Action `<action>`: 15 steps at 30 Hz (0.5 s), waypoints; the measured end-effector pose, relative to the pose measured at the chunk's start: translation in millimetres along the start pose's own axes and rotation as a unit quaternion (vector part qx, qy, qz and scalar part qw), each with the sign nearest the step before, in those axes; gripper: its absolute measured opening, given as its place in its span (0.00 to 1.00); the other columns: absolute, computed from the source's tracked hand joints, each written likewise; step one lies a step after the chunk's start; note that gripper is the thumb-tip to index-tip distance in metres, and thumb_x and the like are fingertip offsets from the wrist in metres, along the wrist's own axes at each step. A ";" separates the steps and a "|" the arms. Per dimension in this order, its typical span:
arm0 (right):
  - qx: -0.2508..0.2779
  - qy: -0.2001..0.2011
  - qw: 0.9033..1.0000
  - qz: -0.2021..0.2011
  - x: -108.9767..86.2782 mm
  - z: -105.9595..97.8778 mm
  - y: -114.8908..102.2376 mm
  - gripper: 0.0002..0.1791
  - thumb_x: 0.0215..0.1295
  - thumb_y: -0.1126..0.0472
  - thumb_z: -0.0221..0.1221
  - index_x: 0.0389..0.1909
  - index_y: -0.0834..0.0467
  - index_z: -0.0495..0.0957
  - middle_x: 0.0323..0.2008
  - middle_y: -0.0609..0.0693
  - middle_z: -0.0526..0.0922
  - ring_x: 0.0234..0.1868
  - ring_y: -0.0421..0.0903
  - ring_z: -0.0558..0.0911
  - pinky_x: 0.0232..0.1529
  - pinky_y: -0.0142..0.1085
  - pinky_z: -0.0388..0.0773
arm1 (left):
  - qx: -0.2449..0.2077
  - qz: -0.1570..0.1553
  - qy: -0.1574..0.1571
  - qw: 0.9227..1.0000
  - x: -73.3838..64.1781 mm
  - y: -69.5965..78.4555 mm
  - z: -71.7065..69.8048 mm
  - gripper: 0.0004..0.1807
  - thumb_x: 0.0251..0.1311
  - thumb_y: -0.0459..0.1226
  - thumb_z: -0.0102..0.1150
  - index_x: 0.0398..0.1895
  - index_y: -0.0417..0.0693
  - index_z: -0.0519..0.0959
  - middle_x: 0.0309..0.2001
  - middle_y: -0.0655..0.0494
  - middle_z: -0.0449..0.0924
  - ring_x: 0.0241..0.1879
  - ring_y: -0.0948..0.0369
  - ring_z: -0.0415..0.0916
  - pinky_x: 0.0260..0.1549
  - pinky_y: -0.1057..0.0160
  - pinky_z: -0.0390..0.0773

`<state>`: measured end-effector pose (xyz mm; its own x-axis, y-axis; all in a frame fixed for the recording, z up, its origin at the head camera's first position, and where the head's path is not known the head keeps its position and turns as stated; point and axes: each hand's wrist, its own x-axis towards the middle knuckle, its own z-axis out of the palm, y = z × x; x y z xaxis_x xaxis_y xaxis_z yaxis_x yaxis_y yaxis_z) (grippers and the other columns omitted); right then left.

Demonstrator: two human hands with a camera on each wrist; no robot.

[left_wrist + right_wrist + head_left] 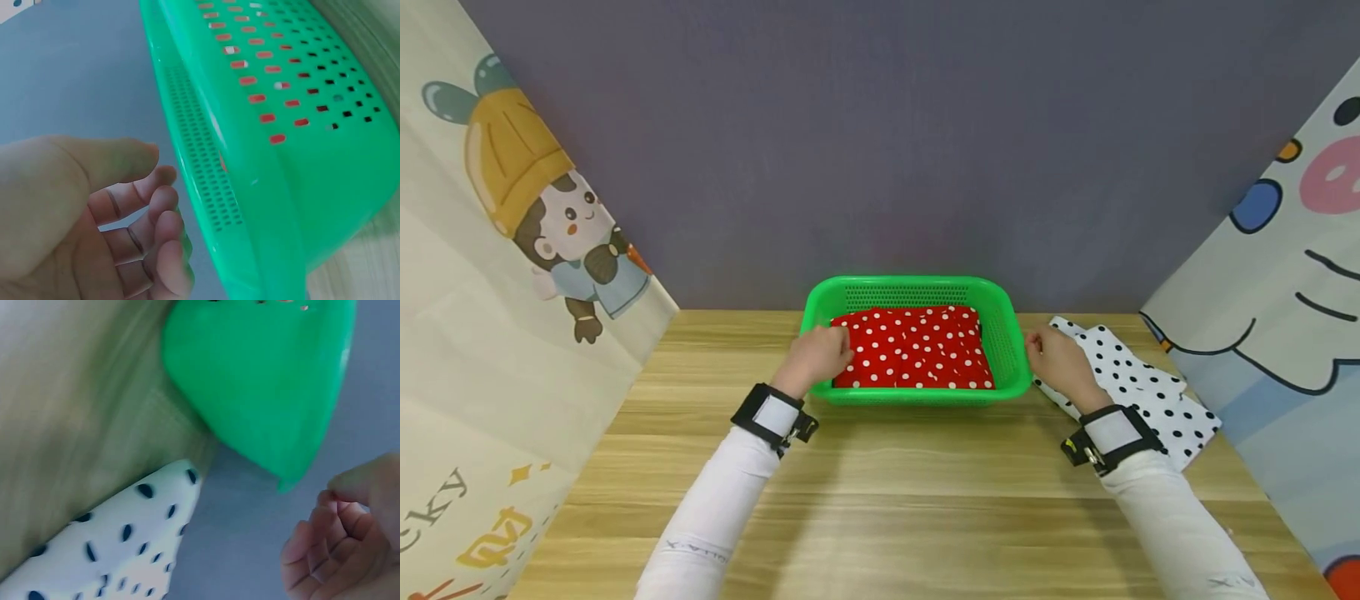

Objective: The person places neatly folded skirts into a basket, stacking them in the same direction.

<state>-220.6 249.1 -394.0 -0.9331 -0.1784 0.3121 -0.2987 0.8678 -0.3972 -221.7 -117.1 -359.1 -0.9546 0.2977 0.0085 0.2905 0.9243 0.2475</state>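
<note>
A green plastic basket (917,395) with perforated walls stands on the wooden table, and red cloth (917,348) with white dots lies inside it. My left hand (820,358) is over the basket's left end; in the left wrist view its fingers are loosely curled beside the rim, with a gap between thumb and fingertips and nothing held. At the right end, my right hand (1063,362) is next to the rim, its fingers curled toward the thumb and nothing between them. Under and beyond that hand lies white cloth (1127,367) with black dots.
A dark grey panel (910,150) rises right behind the basket. Printed sheets bound the table on both sides, with a cartoon figure (580,217) on the left one. Bare wooden tabletop (925,500) extends in front of the basket.
</note>
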 end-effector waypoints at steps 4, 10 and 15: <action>-0.008 -0.003 0.999 0.032 -8.7 1.4 14.5 0.07 0.61 0.68 0.47 0.33 0.66 0.72 0.28 0.59 0.76 0.23 0.49 0.73 0.22 0.38 0.68 | -0.009 0.011 0.015 1.000 -9.0 2.6 3.0 0.09 0.58 0.38 0.54 0.22 0.48 0.71 0.18 0.57 0.70 0.18 0.62 0.68 0.15 0.66 0.66; -0.023 -0.011 0.998 0.062 -21.3 5.5 37.3 0.08 0.62 0.68 0.48 0.35 0.70 0.72 0.28 0.62 0.75 0.23 0.50 0.73 0.20 0.38 0.68 | -0.015 0.041 0.052 0.998 -25.5 7.9 9.7 0.07 0.57 0.37 0.56 0.23 0.48 0.72 0.17 0.59 0.68 0.17 0.63 0.66 0.13 0.68 0.64; -0.043 -0.006 0.994 0.104 -29.7 11.3 56.0 0.11 0.62 0.65 0.48 0.38 0.71 0.72 0.30 0.65 0.73 0.24 0.53 0.74 0.18 0.39 0.69 | -0.008 0.079 0.097 0.992 -42.2 15.1 18.6 0.06 0.54 0.34 0.58 0.23 0.48 0.72 0.16 0.61 0.67 0.17 0.65 0.63 0.14 0.70 0.63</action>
<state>-211.9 297.7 -435.2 -0.9752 0.0036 0.2215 -0.0822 0.9226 -0.3769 -175.7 -111.2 -373.7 -0.8924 0.3860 0.2337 0.4380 0.8653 0.2437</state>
